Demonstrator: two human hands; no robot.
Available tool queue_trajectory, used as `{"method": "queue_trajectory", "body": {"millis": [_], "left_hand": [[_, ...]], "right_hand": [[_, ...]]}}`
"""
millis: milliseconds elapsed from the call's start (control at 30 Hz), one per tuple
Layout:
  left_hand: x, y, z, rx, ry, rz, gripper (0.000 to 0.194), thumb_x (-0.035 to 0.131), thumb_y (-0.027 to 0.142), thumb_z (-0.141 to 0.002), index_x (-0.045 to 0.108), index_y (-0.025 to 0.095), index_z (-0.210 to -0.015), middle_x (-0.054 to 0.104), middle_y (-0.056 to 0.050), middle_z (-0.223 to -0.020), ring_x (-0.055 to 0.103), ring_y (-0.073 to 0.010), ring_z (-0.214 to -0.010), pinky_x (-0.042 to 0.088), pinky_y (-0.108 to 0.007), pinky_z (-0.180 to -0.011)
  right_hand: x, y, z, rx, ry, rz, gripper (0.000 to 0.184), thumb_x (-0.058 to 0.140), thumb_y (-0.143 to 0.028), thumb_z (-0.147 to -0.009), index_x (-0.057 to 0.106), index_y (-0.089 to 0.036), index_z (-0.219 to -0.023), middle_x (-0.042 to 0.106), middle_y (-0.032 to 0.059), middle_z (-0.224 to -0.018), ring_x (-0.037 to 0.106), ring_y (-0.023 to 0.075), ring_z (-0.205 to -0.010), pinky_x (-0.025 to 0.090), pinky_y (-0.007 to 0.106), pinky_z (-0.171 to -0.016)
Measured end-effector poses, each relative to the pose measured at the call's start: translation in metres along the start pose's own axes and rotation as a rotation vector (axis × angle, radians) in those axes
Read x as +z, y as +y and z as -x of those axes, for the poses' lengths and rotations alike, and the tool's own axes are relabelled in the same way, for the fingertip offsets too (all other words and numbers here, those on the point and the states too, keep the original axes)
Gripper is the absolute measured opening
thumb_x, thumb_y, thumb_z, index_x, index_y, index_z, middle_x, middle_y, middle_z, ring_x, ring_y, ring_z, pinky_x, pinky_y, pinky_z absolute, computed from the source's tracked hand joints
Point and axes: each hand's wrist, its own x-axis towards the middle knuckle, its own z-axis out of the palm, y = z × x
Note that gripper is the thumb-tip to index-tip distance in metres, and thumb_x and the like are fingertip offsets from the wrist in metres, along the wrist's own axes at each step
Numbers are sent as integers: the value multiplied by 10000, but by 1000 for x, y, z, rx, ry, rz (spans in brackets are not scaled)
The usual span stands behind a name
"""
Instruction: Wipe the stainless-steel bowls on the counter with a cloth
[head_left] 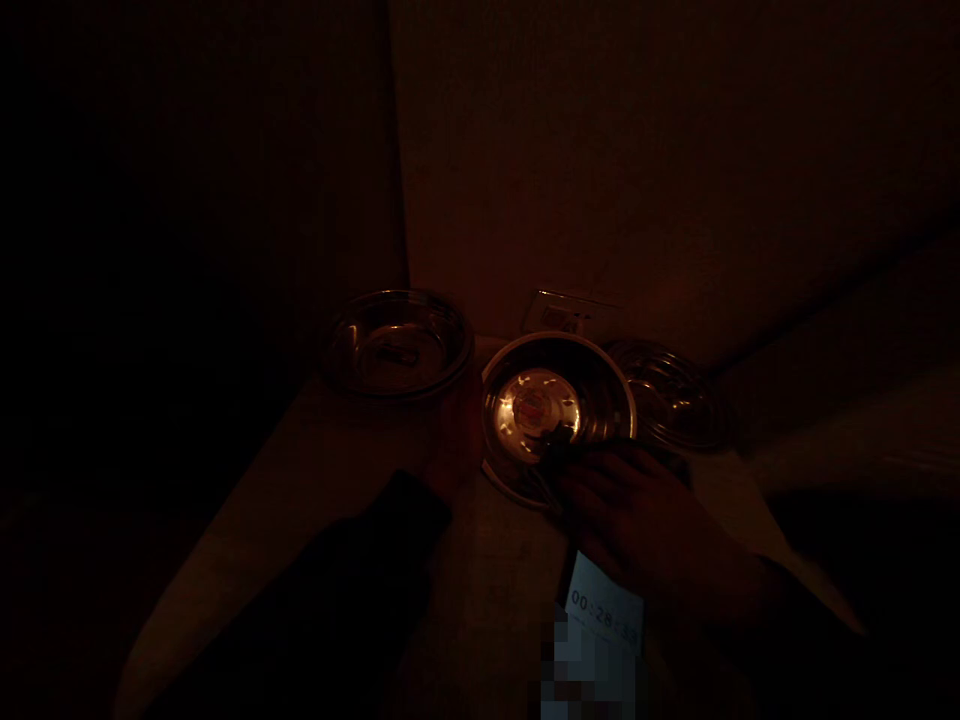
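The scene is very dark. A shiny metal bowl is near the middle of the table, a reddish mark showing at its bottom. My left hand is at the bowl's left side and seems to grip it there, though its fingers are barely visible. Over the near right rim lies my right hand, closed on what looks like a dark cloth pressed against the bowl. Part of the cloth reaches inside the rim.
Another metal bowl, perhaps a stack, stands at the back left. Shiny metal lids or plates lie behind on the right. A lit phone showing a timer lies in front on the table. A clear boxlike item is at the wall.
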Motion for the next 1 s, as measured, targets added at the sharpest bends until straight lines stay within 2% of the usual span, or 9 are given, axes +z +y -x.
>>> {"method": "queue_trajectory", "body": {"millis": [233, 433, 567, 767, 900, 1000], "left_hand": [[1, -5, -1, -1, -6, -10, 468, 364, 550, -872, 632, 170, -817, 690, -54, -882, 608, -195, -887, 463, -332, -843], [0, -1, 1, 22, -14, -27, 482, 358, 560, -872, 637, 173, -807, 683, -58, -859, 610, -200, -889, 458, -335, -840], [1, -2, -1, 10, -51, 9, 457, 376, 540, -877, 653, 177, -848, 700, -52, -902, 624, -195, -918, 465, -330, -865], [2, -1, -2, 19, -8, -57, 445, 332, 456, -916, 658, 157, -967, 691, -78, -1055, 606, -205, -1043, 418, -349, -971], [2, 4, -1, 20, -76, -106, 434, 283, 382, -936, 642, 151, -1013, 685, -79, -1092, 608, -190, -1047, 424, -335, -969], [0, 3, -1, 14, -69, -134, 425, 289, 397, -934, 635, 158, -1001, 687, -84, -1084, 616, -197, -1031, 445, -334, -942]], "right_hand": [[0, 2, 3, -1, -25, 40, 288, 466, -234, -887, 621, -165, -1120, 669, 78, -1113, 562, 258, -1017, 362, 448, -904], [-4, 0, 4, 9, 18, 98, 274, 430, -240, -908, 644, -160, -1058, 690, 87, -1050, 580, 261, -960, 348, 473, -885], [-5, -3, 2, 13, 2, 100, 250, 475, -247, -882, 653, -149, -1028, 688, 92, -1050, 574, 259, -962, 356, 449, -889], [-3, -4, 2, 19, 13, 102, 204, 494, -249, -884, 647, -161, -987, 692, 77, -1005, 579, 236, -918, 375, 413, -854], [-2, -5, 3, 28, 33, 110, 195, 519, -264, -876, 646, -168, -988, 695, 55, -992, 579, 231, -917, 373, 406, -852], [0, -6, 4, 53, 52, 114, 198, 524, -276, -874, 652, -165, -976, 697, 58, -983, 577, 236, -923, 363, 411, -866]]}}
